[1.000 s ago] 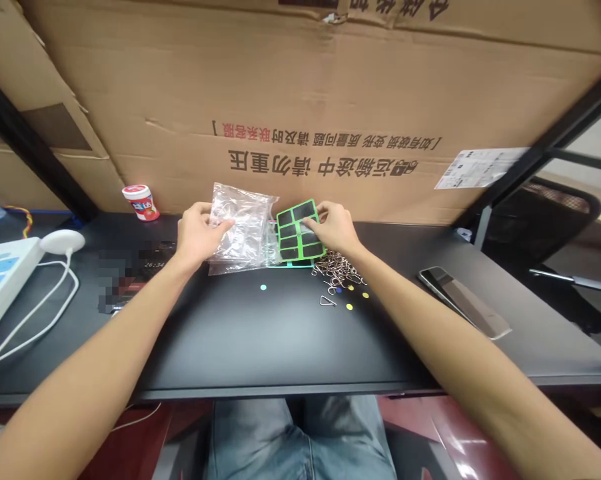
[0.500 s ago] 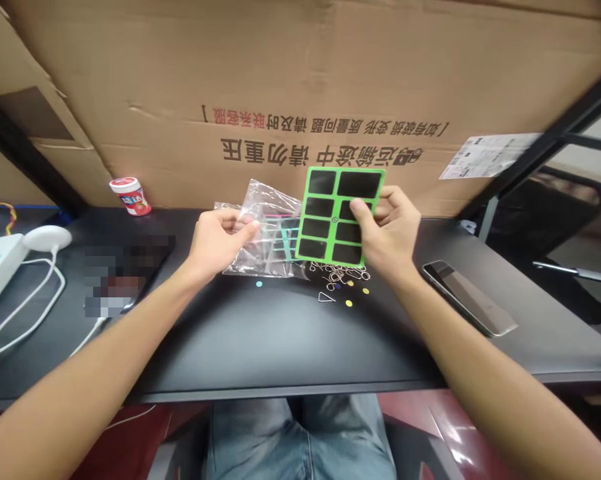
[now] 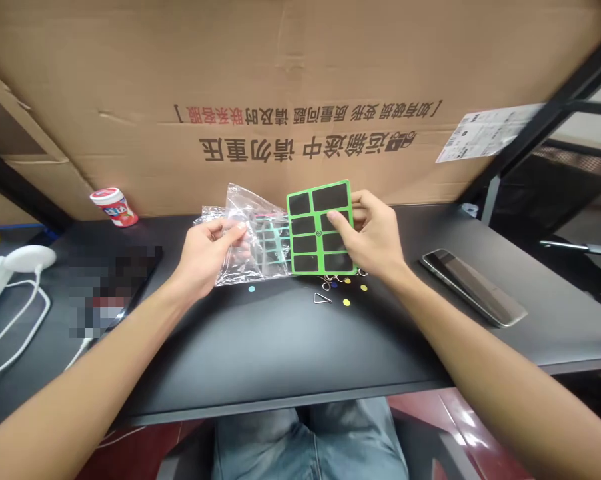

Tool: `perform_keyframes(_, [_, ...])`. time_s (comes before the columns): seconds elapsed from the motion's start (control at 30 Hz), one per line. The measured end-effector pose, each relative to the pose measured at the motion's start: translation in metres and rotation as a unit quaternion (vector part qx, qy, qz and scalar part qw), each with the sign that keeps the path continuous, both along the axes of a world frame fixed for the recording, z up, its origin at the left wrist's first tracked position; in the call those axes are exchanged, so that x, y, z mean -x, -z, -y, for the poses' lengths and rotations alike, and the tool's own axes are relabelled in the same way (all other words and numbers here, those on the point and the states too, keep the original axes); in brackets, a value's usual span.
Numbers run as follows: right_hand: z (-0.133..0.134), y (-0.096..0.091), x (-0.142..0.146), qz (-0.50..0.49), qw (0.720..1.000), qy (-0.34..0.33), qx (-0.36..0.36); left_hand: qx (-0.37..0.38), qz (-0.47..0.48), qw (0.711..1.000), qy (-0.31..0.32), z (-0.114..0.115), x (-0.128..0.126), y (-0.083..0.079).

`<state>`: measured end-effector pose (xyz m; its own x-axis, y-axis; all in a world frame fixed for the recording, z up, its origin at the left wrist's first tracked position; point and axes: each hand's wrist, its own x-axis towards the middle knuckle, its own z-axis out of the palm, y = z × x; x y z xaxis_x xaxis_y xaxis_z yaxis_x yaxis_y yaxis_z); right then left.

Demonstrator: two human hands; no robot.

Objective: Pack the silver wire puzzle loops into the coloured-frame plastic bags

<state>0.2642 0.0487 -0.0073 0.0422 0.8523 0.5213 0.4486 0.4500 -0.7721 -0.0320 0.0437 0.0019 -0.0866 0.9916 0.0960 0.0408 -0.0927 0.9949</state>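
Left fingers: I'm pinching the clear plastic bag, held above the bench.
Right fingers: I'm gripping the green sticker sheet, just above the metal rings.
Risk: if my grip slips, the sheet could drop and scatter the rings and yellow dots.

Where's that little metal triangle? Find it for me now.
In the head view, the metal triangle lies on the black desk, just below the green-framed sheet in the right hand, left of a yellow dot.
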Motion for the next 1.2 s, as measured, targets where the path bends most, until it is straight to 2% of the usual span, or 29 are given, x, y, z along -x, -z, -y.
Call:
perform_keyframes(0.2, [-0.002,0.0,0.001,-0.081,0.996,-0.034,0.014,0.018,0.042,0.999,-0.002,0.004,-0.004,-0.002])
perform_keyframes(0.4, [-0.007,0.001,-0.003,-0.116,0.993,0.014,-0.007,0.034,0.094,0.995,0.01,0.005,-0.003,-0.003])
perform_keyframes(0.7, [-0.011,-0.001,-0.008,-0.126,0.991,0.028,-0.025,0.072,0.09,0.992,0.06,0.005,-0.001,0.002])
perform_keyframes(0.8, [-0.012,0.0,-0.009,-0.113,0.994,0.012,0.002,0.062,0.086,0.994,0.039,0.003,0.0,0.005])
perform_keyframes(1.0, [-0.008,0.002,-0.004,-0.075,0.99,-0.028,0.112,0.032,0.087,0.996,-0.001,0.004,-0.002,0.003])
perform_keyframes(1.2, [-0.003,0.001,0.003,-0.155,0.972,-0.093,0.149,0.048,0.075,0.996,0.027,0.007,-0.005,0.003])
